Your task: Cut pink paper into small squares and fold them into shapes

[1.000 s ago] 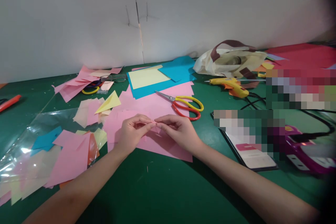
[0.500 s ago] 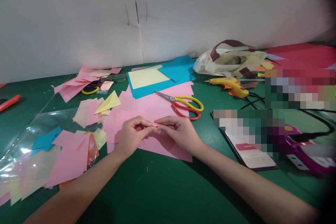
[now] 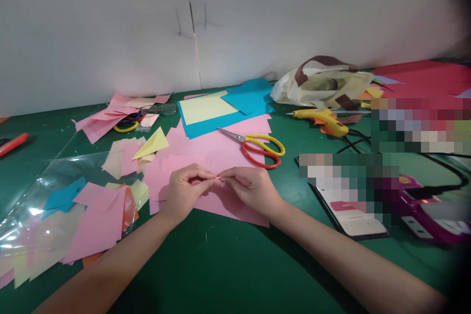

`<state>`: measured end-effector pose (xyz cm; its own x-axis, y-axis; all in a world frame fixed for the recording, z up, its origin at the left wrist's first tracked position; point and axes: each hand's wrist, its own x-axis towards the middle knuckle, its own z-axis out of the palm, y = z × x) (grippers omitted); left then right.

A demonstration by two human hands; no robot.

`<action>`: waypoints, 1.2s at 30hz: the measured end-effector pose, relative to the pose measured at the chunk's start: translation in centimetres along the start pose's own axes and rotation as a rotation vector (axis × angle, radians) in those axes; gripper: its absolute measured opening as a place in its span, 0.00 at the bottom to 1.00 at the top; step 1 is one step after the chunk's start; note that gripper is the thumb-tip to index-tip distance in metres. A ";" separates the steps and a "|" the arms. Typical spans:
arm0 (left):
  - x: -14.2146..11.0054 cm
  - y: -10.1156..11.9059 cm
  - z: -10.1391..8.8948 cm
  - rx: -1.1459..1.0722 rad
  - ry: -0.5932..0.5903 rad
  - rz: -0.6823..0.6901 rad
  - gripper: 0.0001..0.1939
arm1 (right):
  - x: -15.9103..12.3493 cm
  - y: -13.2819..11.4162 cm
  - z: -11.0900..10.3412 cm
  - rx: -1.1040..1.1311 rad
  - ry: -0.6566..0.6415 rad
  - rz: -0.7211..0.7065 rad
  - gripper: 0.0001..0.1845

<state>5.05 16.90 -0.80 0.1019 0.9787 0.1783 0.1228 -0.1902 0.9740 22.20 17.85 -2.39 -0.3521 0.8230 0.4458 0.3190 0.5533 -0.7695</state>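
Between my fingertips is a tiny pink piece of paper point(image 3: 218, 177), mostly hidden by the fingers. My left hand point(image 3: 189, 189) pinches its left end, thumb against forefinger. From the other side my right hand point(image 3: 252, 186) pinches it too, the fingertips of both hands nearly touching. Below the hands lie large pink paper sheets point(image 3: 206, 149). Just beyond my right hand, a pair of scissors point(image 3: 253, 146) with one yellow and one red handle rests on the pink paper, blades pointing left.
A clear plastic bag point(image 3: 91, 164) with paper scraps lies at left, near a folded yellow paper point(image 3: 152, 144). Blue sheets point(image 3: 253, 95) are at the back. At right are a cloth bag point(image 3: 283, 89), a yellow glue gun point(image 3: 324, 118), a phone point(image 3: 362, 223) and a purple device point(image 3: 423, 213).
My right hand's fingers have shifted slightly along the small pink piece, and less of it shows now. Everything else on the table stays where it was.
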 end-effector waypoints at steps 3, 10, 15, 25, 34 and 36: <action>0.0 0.0 0.0 0.036 0.000 0.075 0.03 | 0.0 0.1 0.0 -0.070 0.019 -0.067 0.13; 0.1 0.0 0.0 0.121 -0.010 0.041 0.04 | 0.1 -0.2 0.0 -0.039 0.018 0.047 0.10; 0.4 0.1 -0.1 0.099 0.087 0.006 0.06 | 0.5 -0.7 0.0 0.050 0.069 0.199 0.07; 0.4 -0.2 0.2 0.120 -0.024 -0.073 0.09 | 0.4 0.0 0.0 -0.014 0.078 0.131 0.10; 0.4 -0.1 -0.2 0.142 0.013 -0.029 0.10 | 0.1 -0.4 0.0 0.061 0.070 0.106 0.13; 0.4 -0.1 -0.2 0.099 0.036 -0.030 0.10 | 0.2 -0.7 0.0 0.115 0.047 0.187 0.20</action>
<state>4.88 17.30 -0.76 0.0610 0.9859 0.1560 0.2224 -0.1658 0.9607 21.91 17.63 -1.81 -0.2541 0.9165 0.3089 0.2718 0.3741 -0.8867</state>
